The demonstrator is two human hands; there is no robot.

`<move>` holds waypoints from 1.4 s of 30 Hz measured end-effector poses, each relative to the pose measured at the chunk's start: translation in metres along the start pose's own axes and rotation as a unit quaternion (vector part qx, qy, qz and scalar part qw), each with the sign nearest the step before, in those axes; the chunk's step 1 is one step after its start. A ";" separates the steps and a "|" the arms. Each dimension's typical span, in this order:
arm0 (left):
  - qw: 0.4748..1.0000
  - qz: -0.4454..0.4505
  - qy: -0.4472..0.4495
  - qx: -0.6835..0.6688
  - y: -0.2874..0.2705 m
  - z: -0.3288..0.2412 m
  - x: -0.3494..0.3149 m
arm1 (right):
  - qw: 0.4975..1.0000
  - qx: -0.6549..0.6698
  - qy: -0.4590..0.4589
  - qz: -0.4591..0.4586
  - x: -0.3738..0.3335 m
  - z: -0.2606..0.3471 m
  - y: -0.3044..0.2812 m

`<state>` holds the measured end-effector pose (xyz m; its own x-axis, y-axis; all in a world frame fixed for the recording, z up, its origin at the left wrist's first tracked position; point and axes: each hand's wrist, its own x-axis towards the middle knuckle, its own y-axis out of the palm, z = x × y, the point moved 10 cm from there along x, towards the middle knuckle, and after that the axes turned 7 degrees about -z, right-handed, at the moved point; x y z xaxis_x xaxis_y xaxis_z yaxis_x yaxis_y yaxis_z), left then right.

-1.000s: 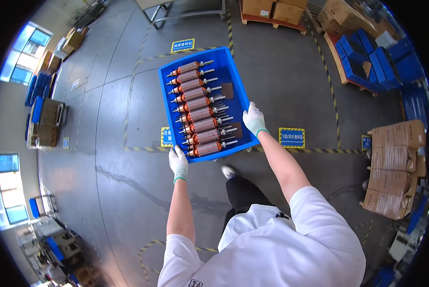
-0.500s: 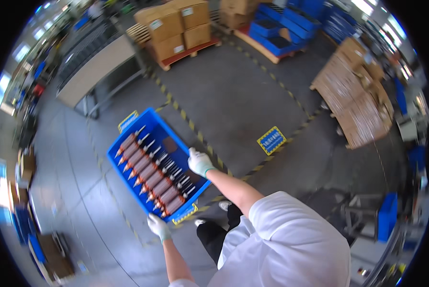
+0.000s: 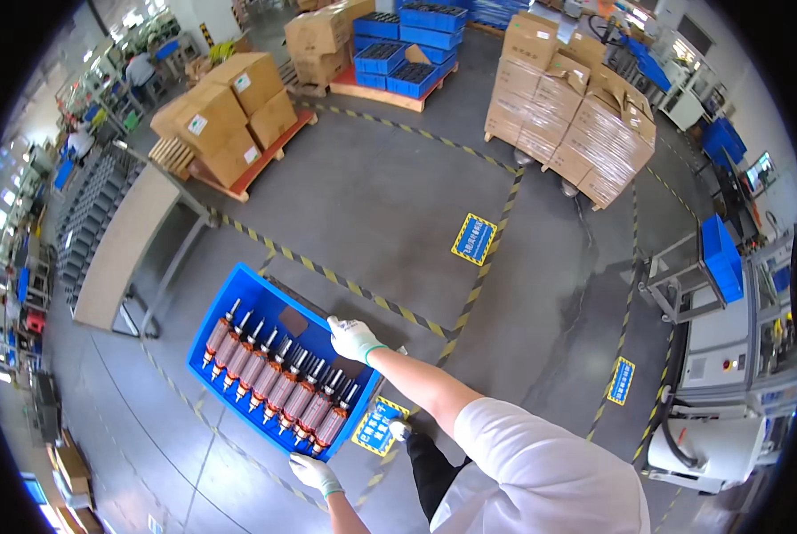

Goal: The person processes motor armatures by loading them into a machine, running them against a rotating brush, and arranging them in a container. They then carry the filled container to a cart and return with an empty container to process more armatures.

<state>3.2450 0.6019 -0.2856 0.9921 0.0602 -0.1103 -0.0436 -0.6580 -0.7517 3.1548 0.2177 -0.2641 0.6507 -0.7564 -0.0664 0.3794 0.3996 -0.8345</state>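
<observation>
I carry a blue plastic tray [image 3: 238, 307] in front of me, filled with a row of several copper-wound motor rotors [image 3: 278, 387] with steel shafts. My right hand [image 3: 352, 338], in a white glove, grips the tray's far right edge. My left hand [image 3: 314, 473], also gloved, holds the tray's near corner from below. The tray sits tilted in the picture, above a grey concrete floor.
A grey workbench [image 3: 127, 245] stands left. Pallets of cardboard boxes [image 3: 225, 120] and wrapped cartons [image 3: 576, 111] lie ahead, with stacked blue crates [image 3: 407, 44]. Yellow-black floor tape [image 3: 345, 283] crosses the floor. Machines [image 3: 728, 356] line the right side.
The view has swung round: the tray now sits lower left in the picture, and pallets, the workbench and machines have come into sight. Both hands keep their hold.
</observation>
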 end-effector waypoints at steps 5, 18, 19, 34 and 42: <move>0.999 0.033 0.031 0.000 0.033 -0.003 -0.008 | 0.996 -0.011 0.038 -0.084 -0.028 -0.046 -0.018; 0.993 0.083 -0.002 -0.081 0.066 0.060 -0.098 | 0.763 0.138 0.628 -0.070 -0.761 -0.426 -0.081; 0.987 0.150 -0.028 -0.057 0.076 0.070 -0.134 | 0.699 0.091 0.707 0.052 -0.856 -0.455 -0.094; 0.733 0.603 0.235 0.210 0.269 -0.068 -0.701 | 0.484 0.362 0.691 -0.396 -1.072 -0.574 -0.329; 0.571 0.556 0.521 0.307 0.370 -0.148 -0.956 | 0.535 0.353 0.664 -0.385 -1.095 -0.679 -0.368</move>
<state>2.2977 0.1898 -0.3616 -0.1707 -0.8270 -0.5357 -0.4299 0.5517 -0.7147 1.8559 0.5476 -0.2556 -0.7408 -0.3506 -0.5729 0.6575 -0.5531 -0.5117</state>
